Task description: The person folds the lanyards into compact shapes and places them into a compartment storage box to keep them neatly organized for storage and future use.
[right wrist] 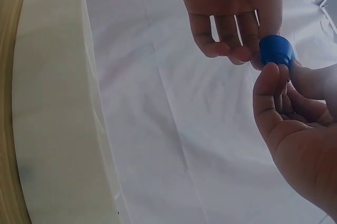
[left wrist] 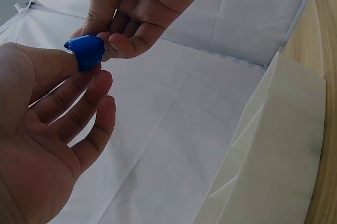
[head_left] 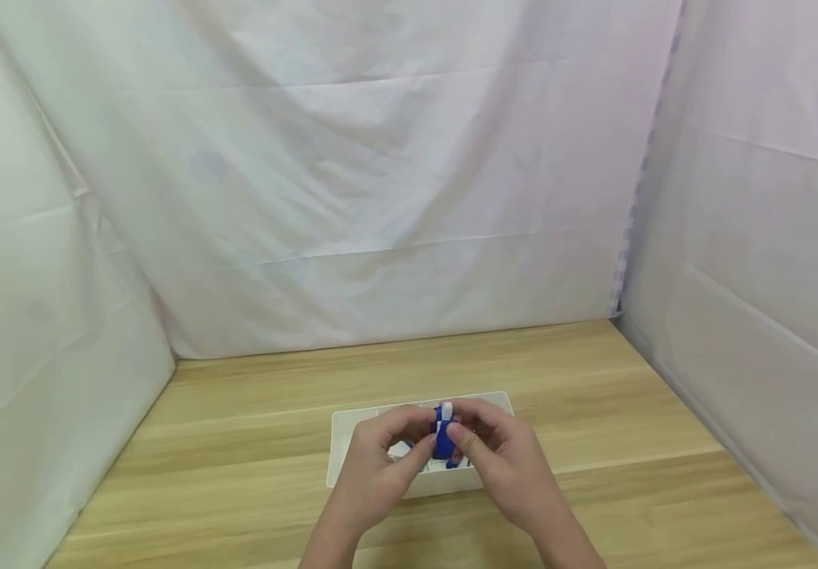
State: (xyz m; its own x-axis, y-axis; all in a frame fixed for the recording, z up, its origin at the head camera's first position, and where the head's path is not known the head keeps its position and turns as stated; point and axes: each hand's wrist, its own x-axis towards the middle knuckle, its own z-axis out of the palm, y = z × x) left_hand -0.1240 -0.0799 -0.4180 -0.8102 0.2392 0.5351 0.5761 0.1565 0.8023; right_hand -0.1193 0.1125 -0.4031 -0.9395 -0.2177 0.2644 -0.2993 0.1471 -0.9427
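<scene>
Above the tray, a small blue piece with a white part [head_left: 444, 440] is held between both hands. My left hand [head_left: 382, 468] pinches it from the left with thumb and fingers. From the other side, the right hand [head_left: 513, 466] grips it, its thumb pressing on the front. In the left wrist view the blue piece [left wrist: 88, 52] looks curved and smooth, with a small dark detail at one end. The right wrist view shows a rounded blue side [right wrist: 275, 49] between the fingertips. What exactly the piece is cannot be told; fingers cover part of it.
A white divided tray [head_left: 342, 450] stands on the wooden table [head_left: 252, 466] under the hands, with blue and white pieces partly visible inside. White cloth [head_left: 380, 197] hangs behind the table and along both sides.
</scene>
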